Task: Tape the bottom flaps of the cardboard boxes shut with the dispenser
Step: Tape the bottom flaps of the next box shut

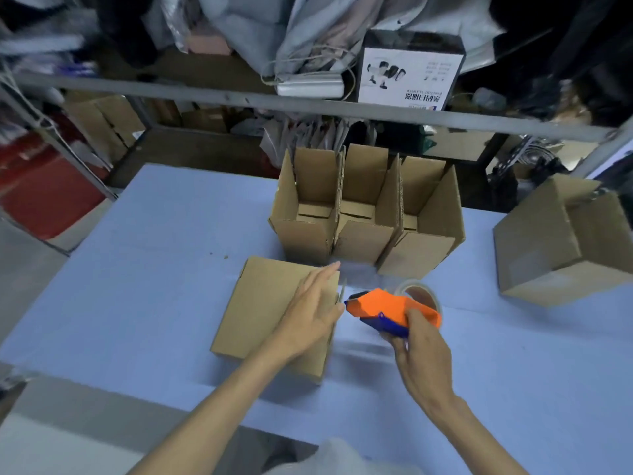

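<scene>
My left hand (310, 311) lay flat with straight fingers on the closed brown cardboard box (270, 313) on the blue table (137, 269), my right hand (419, 351) gripped the orange and blue tape dispenser (388, 308) just beside the box's right edge, three open brown boxes (363, 217) stood behind

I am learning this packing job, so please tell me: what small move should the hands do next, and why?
Probably bring the tape dispenser in the right hand leftward onto the near box, to start the strip. The left hand lies flat on its top, and the dispenser's nose sits just beside the box's right edge.
</scene>
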Action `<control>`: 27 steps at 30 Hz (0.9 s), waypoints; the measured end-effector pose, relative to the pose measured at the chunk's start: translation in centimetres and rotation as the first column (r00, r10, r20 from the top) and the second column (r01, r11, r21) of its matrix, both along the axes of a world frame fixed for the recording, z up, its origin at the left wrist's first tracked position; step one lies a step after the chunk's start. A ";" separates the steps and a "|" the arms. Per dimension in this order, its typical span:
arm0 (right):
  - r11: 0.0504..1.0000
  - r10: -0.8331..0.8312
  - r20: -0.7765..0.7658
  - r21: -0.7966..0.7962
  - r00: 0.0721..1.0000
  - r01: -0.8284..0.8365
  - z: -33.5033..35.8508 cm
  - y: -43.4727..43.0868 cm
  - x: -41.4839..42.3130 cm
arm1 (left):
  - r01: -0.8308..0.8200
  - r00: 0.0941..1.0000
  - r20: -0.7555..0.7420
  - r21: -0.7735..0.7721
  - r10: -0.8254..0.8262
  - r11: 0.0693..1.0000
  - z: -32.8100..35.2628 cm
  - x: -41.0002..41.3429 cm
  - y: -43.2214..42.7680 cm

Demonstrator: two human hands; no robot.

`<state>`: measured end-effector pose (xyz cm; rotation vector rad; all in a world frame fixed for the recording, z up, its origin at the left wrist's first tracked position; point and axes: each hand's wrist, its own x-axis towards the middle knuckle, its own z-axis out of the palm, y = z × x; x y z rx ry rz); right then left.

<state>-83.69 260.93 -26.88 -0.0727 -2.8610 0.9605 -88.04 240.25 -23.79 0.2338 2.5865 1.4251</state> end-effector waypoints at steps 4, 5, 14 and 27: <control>0.996 0.073 -0.097 0.064 0.993 -0.067 2.1 0.4 1.0 | 0.165 0.978 -0.110 -0.092 -0.175 0.982 2.9 -0.2 0.6; 0.995 0.088 -0.096 0.056 0.991 -0.083 2.4 0.5 1.0 | 0.171 0.977 -0.116 -0.075 -0.179 0.982 3.3 -0.3 0.6; 0.916 0.351 0.092 -0.240 0.932 -0.322 2.7 3.0 -0.2 | 0.081 0.989 0.114 0.098 -0.092 0.992 3.0 -1.3 0.1; 0.944 0.328 -0.054 -0.019 0.943 -0.330 2.2 2.1 -1.0 | -0.218 0.903 0.396 0.085 0.168 0.972 1.9 -1.8 0.2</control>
